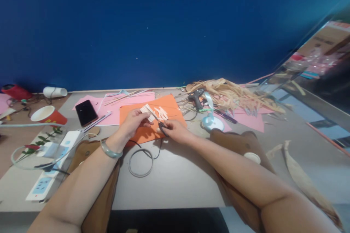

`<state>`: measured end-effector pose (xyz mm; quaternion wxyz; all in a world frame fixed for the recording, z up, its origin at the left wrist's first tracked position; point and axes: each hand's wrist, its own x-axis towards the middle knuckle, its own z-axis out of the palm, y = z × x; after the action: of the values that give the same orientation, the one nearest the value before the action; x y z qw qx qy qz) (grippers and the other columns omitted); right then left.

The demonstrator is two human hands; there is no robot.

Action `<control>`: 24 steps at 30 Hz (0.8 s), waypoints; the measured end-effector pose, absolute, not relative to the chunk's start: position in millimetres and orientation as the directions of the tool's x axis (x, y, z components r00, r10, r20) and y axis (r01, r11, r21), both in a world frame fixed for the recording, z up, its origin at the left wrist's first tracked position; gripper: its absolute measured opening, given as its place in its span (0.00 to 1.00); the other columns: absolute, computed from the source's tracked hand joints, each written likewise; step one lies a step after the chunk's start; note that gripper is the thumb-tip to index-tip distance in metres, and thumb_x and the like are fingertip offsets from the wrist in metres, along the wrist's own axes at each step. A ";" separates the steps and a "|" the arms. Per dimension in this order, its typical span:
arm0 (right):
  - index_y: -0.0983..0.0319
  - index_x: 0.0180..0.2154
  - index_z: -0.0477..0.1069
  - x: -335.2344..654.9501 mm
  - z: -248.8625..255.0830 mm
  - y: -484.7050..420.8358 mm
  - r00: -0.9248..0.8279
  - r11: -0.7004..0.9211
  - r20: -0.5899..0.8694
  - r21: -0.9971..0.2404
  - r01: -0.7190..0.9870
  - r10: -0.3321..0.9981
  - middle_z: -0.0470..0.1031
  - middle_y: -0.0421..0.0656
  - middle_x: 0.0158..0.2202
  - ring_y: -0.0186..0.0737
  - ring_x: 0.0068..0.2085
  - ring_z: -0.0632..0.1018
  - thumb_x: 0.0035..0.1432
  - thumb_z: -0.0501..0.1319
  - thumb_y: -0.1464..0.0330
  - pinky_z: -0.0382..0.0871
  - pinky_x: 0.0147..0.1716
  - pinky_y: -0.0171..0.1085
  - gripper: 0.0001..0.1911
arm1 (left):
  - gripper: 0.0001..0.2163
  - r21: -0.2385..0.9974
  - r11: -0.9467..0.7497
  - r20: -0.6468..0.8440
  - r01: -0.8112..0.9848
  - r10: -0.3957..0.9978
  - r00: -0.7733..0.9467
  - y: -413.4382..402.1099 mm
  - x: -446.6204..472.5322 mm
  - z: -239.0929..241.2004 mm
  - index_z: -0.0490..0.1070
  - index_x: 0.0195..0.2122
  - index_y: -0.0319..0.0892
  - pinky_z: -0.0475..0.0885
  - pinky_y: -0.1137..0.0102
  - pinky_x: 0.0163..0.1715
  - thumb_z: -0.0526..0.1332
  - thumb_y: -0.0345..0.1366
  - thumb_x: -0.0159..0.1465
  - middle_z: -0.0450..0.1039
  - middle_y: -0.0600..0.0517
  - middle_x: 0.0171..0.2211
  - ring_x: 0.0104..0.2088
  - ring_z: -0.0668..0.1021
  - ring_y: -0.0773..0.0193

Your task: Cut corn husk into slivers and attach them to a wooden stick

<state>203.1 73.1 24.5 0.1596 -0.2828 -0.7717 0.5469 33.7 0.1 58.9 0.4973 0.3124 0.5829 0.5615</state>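
My left hand (133, 121) pinches a pale strip of dried leaf (147, 110) over an orange sheet of paper (142, 134). My right hand (175, 130) is closed round the black handles of small scissors (160, 123), whose blades point up-left at the strip. Several cut pale pieces (161, 113) lie on the orange sheet just beyond the blades. A green bangle (110, 151) sits on my left wrist.
Pink paper (120, 105) and a black phone (86, 113) lie to the left, with a red paper cup (47, 115) and a white power strip (56, 160). A glue gun (196, 97), dried husks (232, 96), a ribbon spool (212, 122) and a wire coil (140, 163) are nearby.
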 end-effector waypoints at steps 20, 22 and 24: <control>0.62 0.22 0.58 205.5 26.9 73.1 -0.764 0.382 -0.033 -0.852 0.358 0.644 0.56 0.35 0.21 0.30 0.24 0.58 0.49 0.58 0.51 0.51 0.23 0.32 0.22 | 0.08 0.962 0.023 -0.142 -0.272 0.894 -0.426 6.7 21.5 55.5 0.69 0.28 0.37 0.68 0.77 0.25 0.65 0.32 0.49 0.72 0.54 0.21 0.22 0.73 0.72; 0.62 0.22 0.57 206.3 26.8 72.9 -0.767 0.392 -0.035 -0.844 0.366 0.641 0.56 0.35 0.21 0.30 0.24 0.59 0.49 0.58 0.50 0.51 0.23 0.32 0.22 | 0.09 0.958 0.002 -0.141 -0.286 0.874 -0.465 6.6 20.0 56.3 0.68 0.28 0.36 0.68 0.77 0.25 0.66 0.33 0.48 0.71 0.54 0.20 0.21 0.73 0.73; 0.61 0.22 0.57 206.9 26.4 73.0 -0.772 0.388 -0.044 -0.845 0.367 0.634 0.56 0.35 0.21 0.30 0.24 0.60 0.48 0.58 0.49 0.52 0.23 0.32 0.23 | 0.10 0.958 -0.005 -0.140 -0.288 0.866 -0.481 6.2 19.2 56.5 0.68 0.28 0.36 0.68 0.77 0.24 0.67 0.34 0.48 0.70 0.54 0.19 0.21 0.73 0.73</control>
<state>206.9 73.0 26.4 0.1449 -0.3050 -0.8204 0.4614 19.2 6.2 56.5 0.4376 0.2610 0.5530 0.6592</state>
